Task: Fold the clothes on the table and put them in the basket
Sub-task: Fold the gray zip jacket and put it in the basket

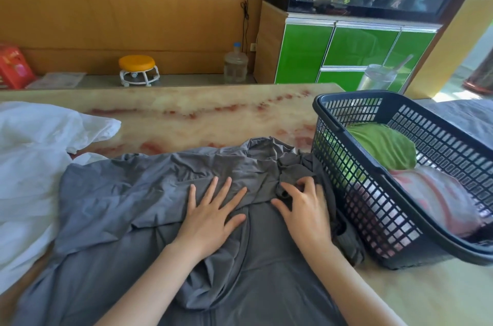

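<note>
A wrinkled grey garment [128,205] lies spread over the near part of the marble table [186,112]. My left hand [213,213] presses flat on its middle with fingers spread. My right hand [304,208] rests beside it, fingertips curled onto a bunched fold of the grey cloth close to the basket. The dark plastic basket [373,187] stands at the right and holds a folded green piece [384,146] and a pink-and-white piece [437,197]. White clothing [32,154] is heaped at the left.
A clear cup with a straw [378,77] stands behind the basket at the table's far edge. Grey fabric [464,114] lies at the far right. Beyond the table are a stool [137,69], a water jug [236,64] and a green cabinet [354,48].
</note>
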`<action>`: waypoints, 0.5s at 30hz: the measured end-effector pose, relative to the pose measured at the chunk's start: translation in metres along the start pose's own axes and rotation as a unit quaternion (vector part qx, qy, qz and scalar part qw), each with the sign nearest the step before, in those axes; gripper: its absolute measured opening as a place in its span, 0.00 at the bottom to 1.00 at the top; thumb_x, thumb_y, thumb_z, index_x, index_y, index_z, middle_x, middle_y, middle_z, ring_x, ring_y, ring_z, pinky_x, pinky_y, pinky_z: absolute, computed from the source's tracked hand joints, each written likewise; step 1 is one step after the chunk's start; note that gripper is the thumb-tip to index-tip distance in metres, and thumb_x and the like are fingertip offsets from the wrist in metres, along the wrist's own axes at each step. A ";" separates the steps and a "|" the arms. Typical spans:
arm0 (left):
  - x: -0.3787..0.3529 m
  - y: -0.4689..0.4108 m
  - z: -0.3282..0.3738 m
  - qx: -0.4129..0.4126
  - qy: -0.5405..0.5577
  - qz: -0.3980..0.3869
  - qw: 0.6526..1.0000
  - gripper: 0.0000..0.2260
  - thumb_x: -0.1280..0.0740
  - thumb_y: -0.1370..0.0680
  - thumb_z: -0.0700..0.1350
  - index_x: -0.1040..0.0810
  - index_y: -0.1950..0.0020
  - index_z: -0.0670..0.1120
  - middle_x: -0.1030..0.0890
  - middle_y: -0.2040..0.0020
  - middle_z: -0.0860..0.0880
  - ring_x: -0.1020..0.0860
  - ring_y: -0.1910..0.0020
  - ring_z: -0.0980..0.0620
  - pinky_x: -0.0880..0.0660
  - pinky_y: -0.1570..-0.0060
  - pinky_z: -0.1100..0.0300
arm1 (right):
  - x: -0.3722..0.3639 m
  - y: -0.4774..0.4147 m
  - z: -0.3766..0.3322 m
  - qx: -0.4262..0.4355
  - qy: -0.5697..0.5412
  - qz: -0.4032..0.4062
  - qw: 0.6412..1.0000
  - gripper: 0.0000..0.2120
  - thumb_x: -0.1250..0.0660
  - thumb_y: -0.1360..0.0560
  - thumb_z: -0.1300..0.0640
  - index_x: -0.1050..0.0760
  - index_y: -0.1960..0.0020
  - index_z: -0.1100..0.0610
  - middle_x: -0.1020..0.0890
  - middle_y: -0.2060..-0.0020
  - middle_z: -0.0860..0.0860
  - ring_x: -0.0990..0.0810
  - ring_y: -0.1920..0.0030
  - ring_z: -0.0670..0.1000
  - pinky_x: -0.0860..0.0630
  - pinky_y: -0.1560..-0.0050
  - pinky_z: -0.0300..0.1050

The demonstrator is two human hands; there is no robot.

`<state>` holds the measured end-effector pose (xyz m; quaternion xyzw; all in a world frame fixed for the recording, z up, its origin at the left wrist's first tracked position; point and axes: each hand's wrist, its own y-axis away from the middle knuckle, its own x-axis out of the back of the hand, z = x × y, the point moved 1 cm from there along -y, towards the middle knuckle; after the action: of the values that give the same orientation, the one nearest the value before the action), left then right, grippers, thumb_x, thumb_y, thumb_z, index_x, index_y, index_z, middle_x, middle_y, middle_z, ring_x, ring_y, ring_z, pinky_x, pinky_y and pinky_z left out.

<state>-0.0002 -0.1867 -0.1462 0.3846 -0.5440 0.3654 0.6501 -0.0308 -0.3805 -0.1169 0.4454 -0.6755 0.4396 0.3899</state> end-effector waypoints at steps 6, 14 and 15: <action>0.000 -0.001 0.000 -0.001 0.009 -0.004 1.000 0.41 0.86 0.44 0.70 0.71 0.30 0.66 0.70 0.28 0.58 0.69 0.26 0.50 0.67 0.30 0.38 | 0.012 -0.016 0.013 0.119 0.025 0.095 0.988 0.12 0.28 0.36 0.73 0.18 0.57 0.60 0.19 0.57 0.55 0.24 0.56 0.60 0.24 0.56 0.53; 0.001 0.000 0.000 -0.002 0.015 -0.004 1.000 0.41 0.86 0.44 0.70 0.71 0.31 0.66 0.69 0.28 0.58 0.70 0.28 0.52 0.67 0.30 0.38 | 0.021 -0.015 0.011 0.091 -0.061 0.000 0.994 0.20 0.37 0.31 0.78 0.19 0.45 0.63 0.28 0.31 0.55 0.21 0.40 0.59 0.21 0.46 0.51; 0.001 0.000 0.000 -0.001 0.015 -0.004 1.000 0.41 0.86 0.44 0.70 0.70 0.31 0.66 0.69 0.28 0.58 0.70 0.28 0.52 0.66 0.30 0.38 | 0.022 -0.016 0.008 0.080 -0.055 -0.016 0.995 0.21 0.39 0.29 0.76 0.21 0.40 0.62 0.33 0.28 0.52 0.22 0.39 0.56 0.22 0.45 0.48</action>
<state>0.0000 -0.1867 -0.1449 0.3805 -0.5326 0.3681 0.6603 -0.0232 -0.3971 -0.0948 0.5093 -0.6514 0.4608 0.3225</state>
